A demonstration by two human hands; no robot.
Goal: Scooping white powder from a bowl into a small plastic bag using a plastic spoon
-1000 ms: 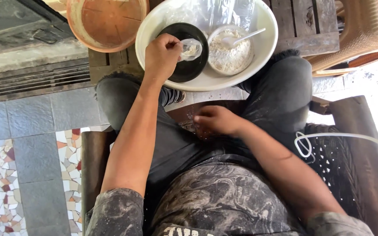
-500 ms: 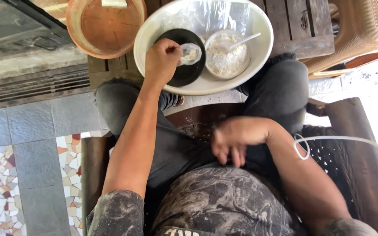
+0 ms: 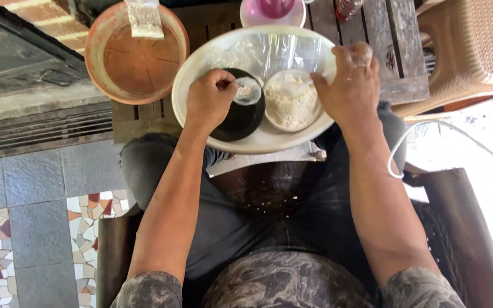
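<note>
Small piece pinched by left hand (image 3: 211,98) fingers over black bowl (image 3: 236,117) in white basin (image 3: 256,142), counter's near edge. Spoon handle, probably, gripped by right hand (image 3: 350,85) at powder bowl (image 3: 290,102). Scooping step in hand; steady lift needed.

A small black bowl (image 3: 241,117) is seen inside a big white basin (image 3: 201,74), on its left side. A little clear bag (image 3: 248,91) with some white powder is held over the black bowl. Just beside the black bowl, to its right in the basin, a white bowl (image 3: 290,101) is set upright. It is filled with pale powder.
</note>
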